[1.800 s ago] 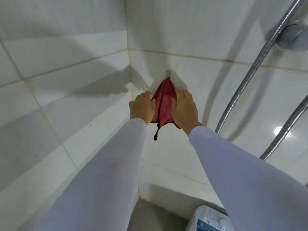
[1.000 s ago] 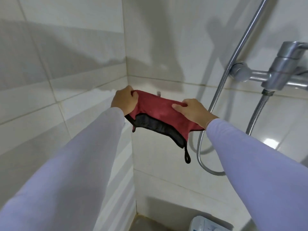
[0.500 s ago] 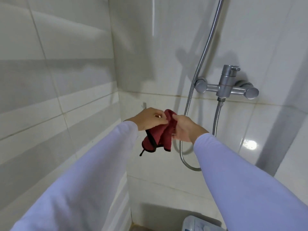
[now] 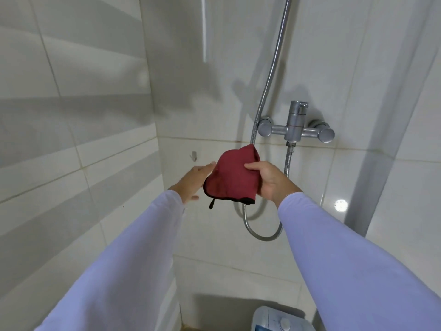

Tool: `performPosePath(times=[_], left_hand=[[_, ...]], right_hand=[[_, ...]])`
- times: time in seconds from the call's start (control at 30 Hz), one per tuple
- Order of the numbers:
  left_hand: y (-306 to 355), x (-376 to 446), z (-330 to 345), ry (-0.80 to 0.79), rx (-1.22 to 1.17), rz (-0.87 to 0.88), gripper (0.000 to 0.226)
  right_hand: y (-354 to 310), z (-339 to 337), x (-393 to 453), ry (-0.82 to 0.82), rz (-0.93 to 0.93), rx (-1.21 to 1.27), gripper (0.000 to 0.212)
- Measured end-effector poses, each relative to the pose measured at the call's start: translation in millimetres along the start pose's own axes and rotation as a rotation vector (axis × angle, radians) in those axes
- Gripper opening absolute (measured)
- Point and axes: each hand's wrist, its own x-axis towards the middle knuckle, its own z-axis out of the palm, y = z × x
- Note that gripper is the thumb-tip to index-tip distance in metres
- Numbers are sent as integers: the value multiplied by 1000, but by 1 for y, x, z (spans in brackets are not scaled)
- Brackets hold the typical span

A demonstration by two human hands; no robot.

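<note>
Two arms in pale long sleeves, left (image 4: 124, 266) and right (image 4: 353, 259), are extending forward from the bottom corners of the head view. Between them, at the lower edge, a white appliance (image 4: 276, 318) with a round knob is partly showing.

Further out, the right hand (image 4: 269, 181) is gripping a dark red cloth (image 4: 232, 177), with the thumb lying across its front face and the fingers curling behind its right side. The cloth is hanging doubled over in the air between the two hands, clear of the wall. A black trim is running along its lower edge, and a short black loop is dangling from the lower left corner. Its top is rising to a soft rounded peak.

The left hand (image 4: 194, 181) is holding nothing. Its fingers are lying straight and released, with the tips reaching the cloth's left edge; actual contact cannot be confirmed.

Behind the cloth, a metal shower hose (image 4: 262, 236) is looping down and climbing out of view at the top. A chrome mixer tap (image 4: 296, 127) is sitting on the back wall, above and to the right of the cloth. A small wall hook (image 4: 194, 155) is standing just left of the cloth, near the corner of the white tiled wall (image 4: 71, 139).
</note>
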Motion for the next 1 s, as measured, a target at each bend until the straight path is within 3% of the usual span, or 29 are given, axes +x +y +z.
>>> performPosePath(times=[0.07, 0.17, 0.3, 0.37, 0.43, 0.57, 0.73, 0.87, 1.0], left_hand=[[-3, -1, 5, -183, -115, -64, 63], [-1, 2, 15, -279, -244, -31, 58], [1, 8, 32, -226, -299, 38, 67], [-1, 8, 43, -199, -213, 70, 58], [-3, 7, 56, -229, -138, 83, 44], [-5, 2, 95, -298, -77, 131, 36], [-6, 2, 143, -316, 198, 226, 43], [-18, 4, 178, -294, 477, 311, 31], [-51, 15, 217, -296, 537, 349, 26]], right_hand=[[-4, -2, -8, -29, -4, -14, 30], [-6, -6, -15, -26, 7, -27, 30], [1, -28, -20, 41, -12, -46, 58], [6, -49, -25, 12, 1, -42, 85], [10, -68, -35, -41, 48, -174, 93], [15, -96, -56, -12, 108, -598, 63], [26, -133, -69, 213, 80, -1140, 38], [46, -172, -78, 322, 76, -1087, 31], [77, -216, -77, 395, 104, -942, 36]])
